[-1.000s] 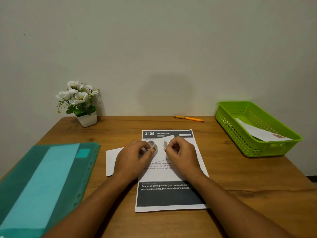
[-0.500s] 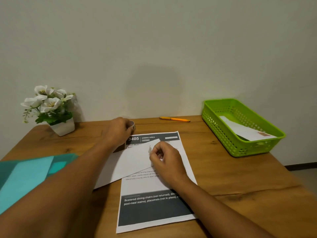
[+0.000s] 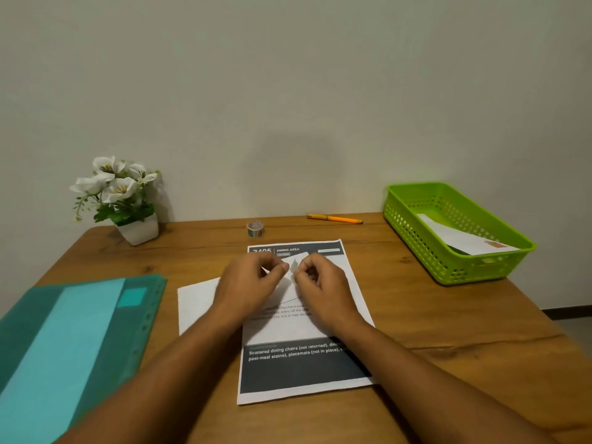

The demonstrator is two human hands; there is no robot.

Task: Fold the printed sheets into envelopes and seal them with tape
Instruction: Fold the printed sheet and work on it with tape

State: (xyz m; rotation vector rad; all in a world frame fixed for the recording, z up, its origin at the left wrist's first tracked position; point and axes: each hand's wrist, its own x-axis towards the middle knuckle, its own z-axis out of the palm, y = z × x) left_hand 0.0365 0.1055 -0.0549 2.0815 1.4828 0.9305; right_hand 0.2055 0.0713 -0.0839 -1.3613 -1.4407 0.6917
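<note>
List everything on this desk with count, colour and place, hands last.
printed sheet: 1, white and dark grey, centre
folded paper: 1, white, over the sheet's left part
tape roll: 1, clear, far centre
pen: 1, orange, far edge
basket: 1, green, right, holding a white envelope
flower pot: 1, white, far left
folder: 1, teal, left
left hand, right hand: pinching a small piece over the paper

A white potted flower point(image 3: 123, 200) stands at the wooden table's point(image 3: 480, 331) far left corner; an orange pen point(image 3: 334, 218) lies along the far edge by the wall; a teal folder point(image 3: 70, 341) lies flat at the near left
</note>
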